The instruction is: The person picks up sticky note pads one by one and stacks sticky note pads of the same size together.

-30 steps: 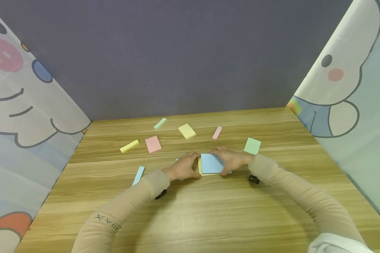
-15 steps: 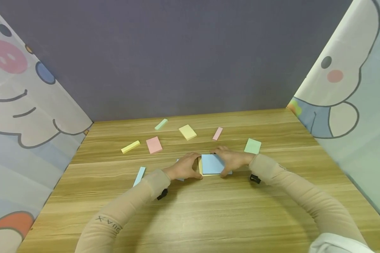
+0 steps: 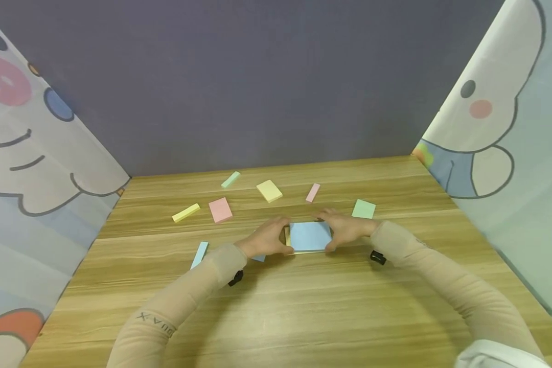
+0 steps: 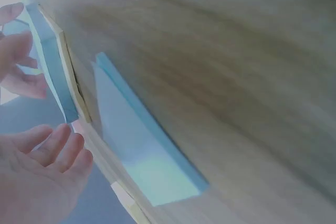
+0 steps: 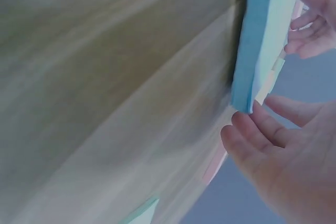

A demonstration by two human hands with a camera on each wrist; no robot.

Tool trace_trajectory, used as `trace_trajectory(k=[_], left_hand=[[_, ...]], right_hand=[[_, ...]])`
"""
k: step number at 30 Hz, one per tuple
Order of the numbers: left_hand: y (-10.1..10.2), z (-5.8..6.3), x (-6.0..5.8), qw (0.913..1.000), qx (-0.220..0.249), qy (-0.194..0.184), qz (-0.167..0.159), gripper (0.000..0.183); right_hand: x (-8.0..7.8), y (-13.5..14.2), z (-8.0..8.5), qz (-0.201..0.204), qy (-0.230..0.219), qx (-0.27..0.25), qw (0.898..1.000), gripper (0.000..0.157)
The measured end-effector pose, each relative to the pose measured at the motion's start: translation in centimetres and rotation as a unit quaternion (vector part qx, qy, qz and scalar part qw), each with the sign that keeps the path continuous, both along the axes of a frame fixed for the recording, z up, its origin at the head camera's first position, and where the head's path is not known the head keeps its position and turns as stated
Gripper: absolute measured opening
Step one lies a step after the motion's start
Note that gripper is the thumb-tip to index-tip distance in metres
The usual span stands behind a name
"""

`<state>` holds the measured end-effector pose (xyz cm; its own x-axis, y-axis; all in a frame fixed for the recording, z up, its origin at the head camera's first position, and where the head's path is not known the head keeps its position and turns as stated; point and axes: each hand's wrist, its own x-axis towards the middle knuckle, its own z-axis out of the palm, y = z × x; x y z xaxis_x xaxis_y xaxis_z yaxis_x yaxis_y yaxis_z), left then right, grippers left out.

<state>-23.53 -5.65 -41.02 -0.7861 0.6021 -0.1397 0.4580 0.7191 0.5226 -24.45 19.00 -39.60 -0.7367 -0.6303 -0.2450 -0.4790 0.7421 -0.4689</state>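
Mid-table in the head view, a blue sticky note pad (image 3: 310,236) lies on a yellow sticky note pad (image 3: 287,236), whose left and front edges show. My left hand (image 3: 268,237) grips the stack's left side, fingers at the back corner and thumb at the front. From the right, my right hand (image 3: 347,228) holds the blue pad's side between thumb and fingers. Its fingertips meet the corner of the blue pad (image 5: 260,45) in the right wrist view. Another blue pad (image 4: 134,135) lies beside my left hand, mostly hidden by it in the head view.
Around the stack lie a pink pad (image 3: 221,210), a yellow pad (image 3: 269,190) and a green pad (image 3: 364,209). Narrow strips are scattered too: yellow (image 3: 186,212), green (image 3: 230,179), pink (image 3: 313,192) and light blue (image 3: 199,255). A dark panel (image 3: 267,87) stands behind the table.
My right hand has shifted right, from over the blue pad's top to its right edge, so more of the blue pad shows. My left hand stays at the left side.
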Motion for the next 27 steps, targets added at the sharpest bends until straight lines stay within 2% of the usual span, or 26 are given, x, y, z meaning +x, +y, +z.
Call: trace_trajectory(k=[11,16,27], left_hand=[[1.1,0.1,-0.1,0.9993,-0.025,0.006,-0.028,0.085],[1.3,-0.3,-0.2,0.9983,-0.038,0.019,-0.041,0.085],[1.3,-0.4,-0.2,0.9981,-0.05,0.01,-0.036,0.084]], right_hand=[[1.0,0.0,-0.5,-0.003,0.055,-0.001,0.999,0.085],[1.1,0.0,-0.8,-0.002,0.053,-0.004,0.999,0.082],[0.9,0.1,-1.0,0.001,0.057,-0.006,0.998,0.081]])
